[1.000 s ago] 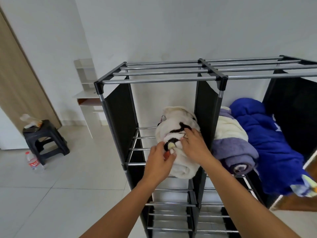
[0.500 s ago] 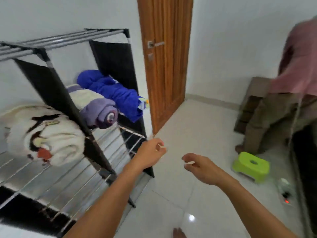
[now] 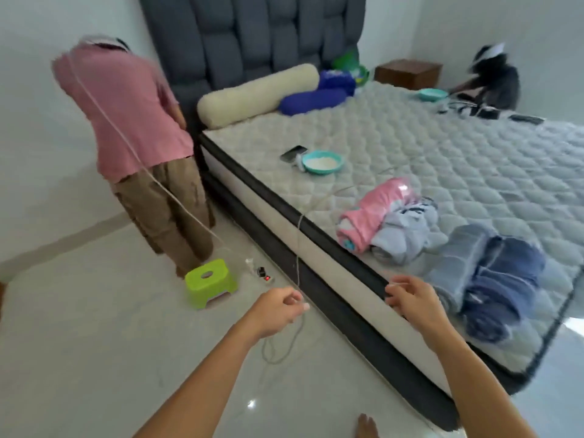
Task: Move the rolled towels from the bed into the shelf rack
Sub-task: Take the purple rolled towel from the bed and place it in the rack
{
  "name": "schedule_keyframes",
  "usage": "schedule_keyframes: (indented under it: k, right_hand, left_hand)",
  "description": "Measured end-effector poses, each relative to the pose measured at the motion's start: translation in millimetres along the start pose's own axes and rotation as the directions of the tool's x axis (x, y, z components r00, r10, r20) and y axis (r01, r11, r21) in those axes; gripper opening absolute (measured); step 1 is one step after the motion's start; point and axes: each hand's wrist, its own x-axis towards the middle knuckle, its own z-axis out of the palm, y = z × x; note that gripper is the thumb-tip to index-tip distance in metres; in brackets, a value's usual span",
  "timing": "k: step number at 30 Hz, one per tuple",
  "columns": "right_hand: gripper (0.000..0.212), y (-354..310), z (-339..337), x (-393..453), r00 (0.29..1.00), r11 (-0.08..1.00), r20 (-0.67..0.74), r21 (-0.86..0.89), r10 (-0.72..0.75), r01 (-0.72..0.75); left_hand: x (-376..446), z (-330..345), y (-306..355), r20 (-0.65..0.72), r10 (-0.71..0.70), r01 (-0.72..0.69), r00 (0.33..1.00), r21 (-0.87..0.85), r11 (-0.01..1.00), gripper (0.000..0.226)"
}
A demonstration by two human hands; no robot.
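Rolled towels are seen lying on the quilted grey mattress of the wide bed [image 3: 442, 159], near its front edge: a dark and light blue denim-coloured roll [image 3: 493, 279] is the largest and lies nearest the corner, a pale blue-grey bundle [image 3: 407, 235] is set touching it, and a pink roll with a teal end [image 3: 369, 219] is pressed against that bundle on the headboard side. A long cream bolster [image 3: 256, 93] and a deep blue roll [image 3: 313, 101] are placed at the padded dark headboard. A person in a pink top and brown trousers [image 3: 136, 137] is seen bent over beside the bed, and a lime green plastic stool [image 3: 210, 282] is set on the pale tiled floor at that person's feet. A teal bowl with white contents [image 3: 322, 161] is placed on the mattress just beside a dark phone [image 3: 294, 153]. The left hand [image 3: 278, 308] is held over the floor with fingers curled, and a thin white cable [image 3: 298, 248] appears to be pinched in it, though blur leaves this uncertain. The right hand [image 3: 414, 295] is held at the mattress edge, fingers loosely bent, nothing gripped.
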Motion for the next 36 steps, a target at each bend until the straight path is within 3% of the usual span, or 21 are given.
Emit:
schedule_keyframes:
  k: [9, 13, 16, 19, 22, 24, 28, 32, 36]
  right_hand:
    - [0.012, 80, -122, 100, 0.948, 0.969, -0.205, 0.006, 0.243, -0.247]
    - [0.005, 83, -157, 121, 0.899, 0.938, -0.271, 0.061, 0.344, -0.34]
    - [0.014, 80, -177, 130, 0.864, 0.927, -0.341, 0.079, 0.371, -0.366]
    - [0.016, 80, -187, 132, 0.822, 0.917, -0.423, 0.061, 0.381, -0.393]
    - [0.017, 81, -195, 132, 0.777, 0.897, -0.469, 0.084, 0.419, -0.434]
    - [0.022, 80, -201, 132, 0.756, 0.874, -0.459, 0.106, 0.466, -0.475]
    - [0.044, 81, -222, 146, 0.733, 0.841, -0.452, 0.08, 0.509, -0.534]
    - [0.047, 90, -256, 186, 0.774, 0.845, -0.423, -0.034, 0.472, -0.534]
    - [0.063, 111, -289, 245, 0.843, 0.856, -0.376, -0.198, 0.383, -0.478]
  left_hand:
    - [169, 108, 108, 0.246, -0.047, 0.066, 0.968, -0.068, 0.995, 0.009]
    - [209, 160, 137, 0.386, -0.093, 0.143, 0.918, -0.105, 0.984, 0.009]
    - [234, 201, 158, 0.52, -0.123, 0.22, 0.845, -0.128, 0.967, 0.011]
    - [248, 239, 174, 0.673, -0.198, 0.328, 0.712, -0.07, 0.942, 0.014]
    - [254, 273, 180, 0.772, -0.317, 0.441, 0.551, 0.053, 0.896, 0.048]
    - [253, 289, 180, 0.797, -0.379, 0.495, 0.47, 0.118, 0.861, 0.066]
    - [250, 312, 177, 0.799, -0.454, 0.582, 0.395, 0.164, 0.796, 0.081]
    - [252, 333, 181, 0.78, -0.509, 0.66, 0.363, 0.17, 0.732, 0.09]
    - [257, 360, 183, 0.752, -0.543, 0.747, 0.374, 0.103, 0.657, 0.087]
